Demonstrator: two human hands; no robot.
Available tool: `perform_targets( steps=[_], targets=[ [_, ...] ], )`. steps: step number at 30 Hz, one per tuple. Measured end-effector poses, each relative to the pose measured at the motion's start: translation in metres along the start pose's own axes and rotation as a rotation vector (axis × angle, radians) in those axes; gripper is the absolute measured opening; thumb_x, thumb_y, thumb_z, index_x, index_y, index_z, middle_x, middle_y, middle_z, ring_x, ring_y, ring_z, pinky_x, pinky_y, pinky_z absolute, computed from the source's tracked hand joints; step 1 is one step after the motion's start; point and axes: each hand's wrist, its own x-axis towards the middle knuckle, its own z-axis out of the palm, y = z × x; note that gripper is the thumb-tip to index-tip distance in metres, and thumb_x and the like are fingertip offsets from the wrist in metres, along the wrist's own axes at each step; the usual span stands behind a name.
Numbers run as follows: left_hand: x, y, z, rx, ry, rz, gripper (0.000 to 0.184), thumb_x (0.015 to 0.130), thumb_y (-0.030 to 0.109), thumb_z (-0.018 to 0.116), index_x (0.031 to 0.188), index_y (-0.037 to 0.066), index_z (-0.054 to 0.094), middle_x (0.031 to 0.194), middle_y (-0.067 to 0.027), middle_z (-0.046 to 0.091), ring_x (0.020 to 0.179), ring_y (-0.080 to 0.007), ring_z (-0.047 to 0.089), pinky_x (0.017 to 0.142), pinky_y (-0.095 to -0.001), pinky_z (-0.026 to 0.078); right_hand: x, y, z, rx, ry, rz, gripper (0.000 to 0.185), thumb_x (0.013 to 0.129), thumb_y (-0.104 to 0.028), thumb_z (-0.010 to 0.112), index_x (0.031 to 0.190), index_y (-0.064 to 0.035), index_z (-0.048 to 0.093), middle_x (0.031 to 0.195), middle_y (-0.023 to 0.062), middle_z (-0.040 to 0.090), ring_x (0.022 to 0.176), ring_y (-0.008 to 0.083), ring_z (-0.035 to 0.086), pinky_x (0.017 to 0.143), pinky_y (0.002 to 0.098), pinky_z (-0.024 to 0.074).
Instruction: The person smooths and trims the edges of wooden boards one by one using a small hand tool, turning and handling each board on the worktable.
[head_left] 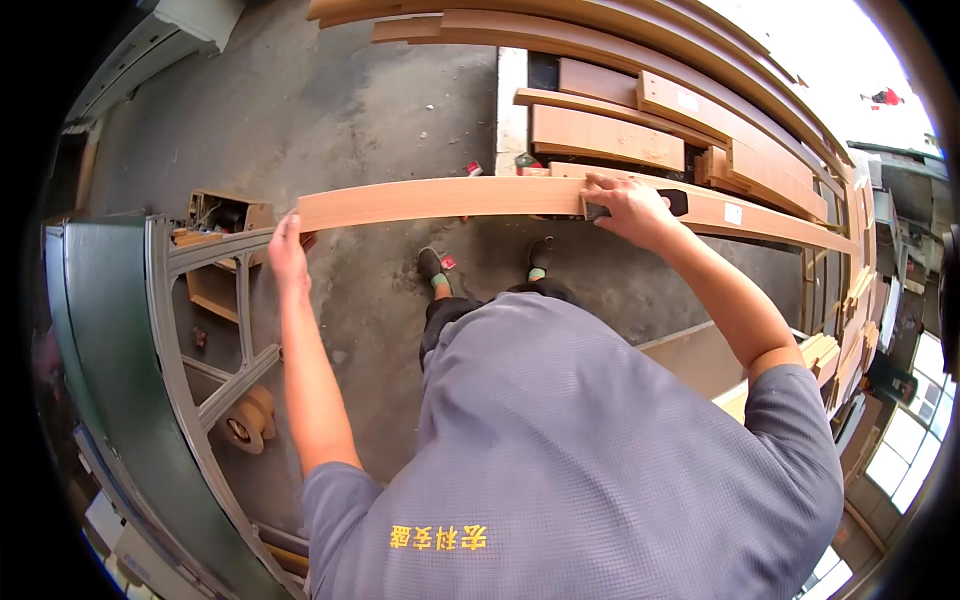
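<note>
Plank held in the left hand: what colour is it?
The plank is light orange-brown, best seen in the head view.

Two hands: one left hand [290, 253], one right hand [636, 212]. One board [430, 203] between them. Two shoes [429, 263] at centre, one spool [263, 410] at lower left; the stacked boards [608, 137] at upper right overlap too much to count.

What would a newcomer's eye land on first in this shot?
Probably the long wooden board across the upper middle, its left end in the left hand. Next, perhaps, the grey shirt filling the lower middle, with yellow lettering, then the stacked boards at upper right.
</note>
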Motion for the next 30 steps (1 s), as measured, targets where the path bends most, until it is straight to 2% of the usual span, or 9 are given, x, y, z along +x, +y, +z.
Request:
perform_targets(
  steps=[2, 4, 7, 10, 14, 20, 26, 28, 30],
  targets=[
    [-0.006, -0.003, -0.004, -0.547, -0.183, -0.344, 0.049, 0.106, 0.035, 0.063, 0.135, -0.004, 0.062, 0.112, -0.0107, 0.075, 0.104, -0.0256, 0.072, 0.089, -0.0353, 0.058, 0.055, -0.072, 0.000, 0.061, -0.025, -0.056, 0.049, 0.081, -0.014, 0.081, 0.128, -0.0127, 0.071, 0.144, 0.0128, 0.062, 0.119, 0.0382, 0.066, 0.102, 0.0476, 0.0539],
    [-0.020, 0.028, 0.002, -0.715, -0.287, -0.455, 0.058, 0.110, 0.049, 0.046, 0.134, -0.001, 0.064, 0.115, -0.0132, 0.074, 0.104, -0.0255, 0.072, 0.094, -0.0398, 0.056, 0.090, -0.121, -0.002, 0.130, -0.052, -0.074, 0.047, 0.080, -0.013, 0.080, 0.126, -0.0127, 0.072, 0.141, 0.0135, 0.063, 0.115, 0.0392, 0.067, 0.099, 0.0483, 0.0548],
    [-0.022, 0.035, -0.007, -0.745, -0.312, -0.511, 0.074, 0.110, 0.060, 0.030, 0.138, -0.002, 0.060, 0.121, -0.0149, 0.072, 0.110, -0.0266, 0.070, 0.100, -0.0415, 0.051, 0.155, -0.207, -0.001, 0.096, -0.055, -0.147, 0.045, 0.079, -0.010, 0.081, 0.123, -0.0124, 0.072, 0.151, 0.0158, 0.055, 0.112, 0.0390, 0.068, 0.098, 0.0500, 0.0555],
    [-0.019, 0.038, 0.002, -0.822, -0.386, -0.529, 0.080, 0.110, 0.062, 0.025, 0.140, -0.004, 0.057, 0.126, -0.0157, 0.071, 0.114, -0.0273, 0.068, 0.102, -0.0415, 0.049, 0.225, -0.285, 0.019, 0.055, -0.073, -0.173, 0.037, 0.079, -0.013, 0.081, 0.115, -0.0112, 0.072, 0.130, 0.0126, 0.063, 0.106, 0.0381, 0.070, 0.091, 0.0499, 0.0570],
    [-0.013, 0.012, -0.001, -0.943, -0.482, -0.509, 0.079, 0.109, 0.065, 0.026, 0.134, -0.001, 0.062, 0.121, -0.0134, 0.072, 0.112, -0.0242, 0.068, 0.098, -0.0383, 0.051, 0.275, -0.369, 0.015, -0.006, -0.009, -0.236, 0.019, 0.081, -0.011, 0.071, 0.097, -0.0028, 0.076, 0.119, 0.0248, 0.067, 0.099, 0.0351, 0.074, 0.083, 0.0444, 0.0602],
    [-0.015, 0.033, 0.004, -0.692, -0.445, -0.508, 0.074, 0.109, 0.062, 0.028, 0.144, 0.003, 0.054, 0.124, -0.0076, 0.068, 0.109, -0.0197, 0.064, 0.096, -0.0358, 0.047, 0.220, -0.346, 0.009, -0.082, -0.050, -0.091, 0.037, 0.077, -0.010, 0.075, 0.111, 0.0029, 0.076, 0.144, 0.0374, 0.055, 0.107, 0.0361, 0.074, 0.085, 0.0425, 0.0613],
    [-0.012, 0.027, 0.010, -0.510, -0.266, -0.443, 0.051, 0.109, 0.048, 0.048, 0.132, 0.006, 0.066, 0.110, -0.0031, 0.071, 0.091, -0.0157, 0.066, 0.080, -0.0297, 0.049, 0.126, -0.227, 0.007, -0.143, -0.098, 0.164, 0.022, 0.082, -0.013, 0.074, 0.101, -0.0039, 0.079, 0.132, 0.0250, 0.063, 0.105, 0.0331, 0.074, 0.081, 0.0430, 0.0606],
    [0.001, -0.008, 0.010, -0.431, -0.290, -0.346, 0.054, 0.106, 0.044, 0.057, 0.141, 0.003, 0.058, 0.131, -0.0103, 0.067, 0.121, -0.0242, 0.061, 0.104, -0.0416, 0.043, 0.099, -0.184, 0.008, -0.149, -0.051, 0.252, 0.014, 0.085, -0.012, 0.070, 0.094, -0.0069, 0.079, 0.112, 0.0162, 0.067, 0.101, 0.0327, 0.074, 0.080, 0.0445, 0.0604],
    [-0.034, 0.056, 0.037, 0.544, 0.211, 0.635, 0.057, 0.105, 0.032, 0.060, 0.151, -0.001, 0.048, 0.149, -0.0178, 0.055, 0.138, -0.0331, 0.050, 0.117, -0.0474, 0.036, 0.053, -0.122, 0.001, -0.120, -0.016, 0.388, 0.014, 0.085, -0.012, 0.070, 0.094, -0.0058, 0.078, 0.113, 0.0161, 0.069, 0.100, 0.0323, 0.074, 0.080, 0.0441, 0.0605]
  ],
)
